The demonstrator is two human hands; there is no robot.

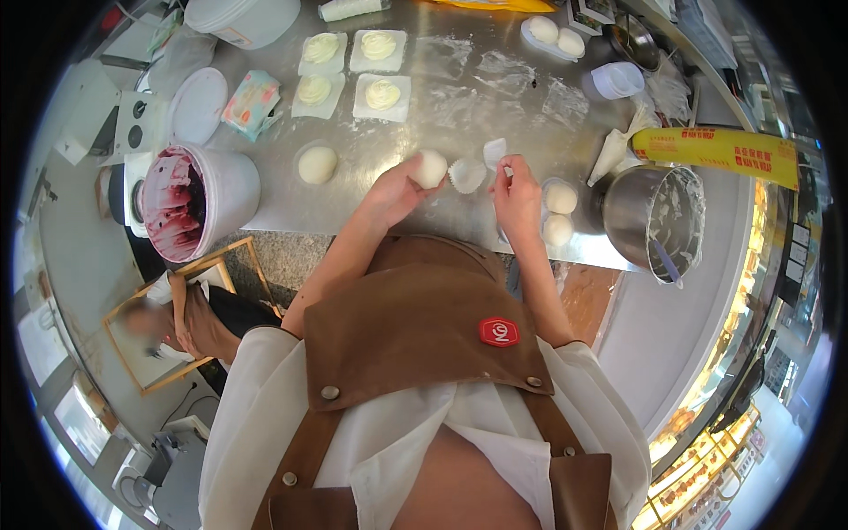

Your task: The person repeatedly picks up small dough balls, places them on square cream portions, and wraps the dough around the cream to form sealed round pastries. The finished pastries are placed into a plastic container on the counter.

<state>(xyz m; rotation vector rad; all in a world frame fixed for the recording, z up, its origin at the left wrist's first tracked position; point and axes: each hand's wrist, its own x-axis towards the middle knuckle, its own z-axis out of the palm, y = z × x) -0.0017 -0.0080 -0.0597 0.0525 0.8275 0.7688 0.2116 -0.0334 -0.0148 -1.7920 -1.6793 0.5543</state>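
My left hand (395, 192) is curled round a smooth white round bun (430, 169), like a mochi ball, just above the steel table. A fluted white paper cup (466, 176) lies beside that bun, between my two hands. The fingertips of my right hand (517, 196) are pinched together at the edge of a small white paper liner (495, 152). Another white round bun (317, 165) sits alone on the table to the left of my left hand. Close by my right wrist, more white buns (558, 199) rest in a clear tray.
Several white squares topped with piped cream (382, 94) lie at the far left. A tub with dark red smears (201, 199) stands left; a steel mixing bowl (649, 216) with a spatula and a piping bag (616, 150) are right. Another person (199, 322) is at the left.
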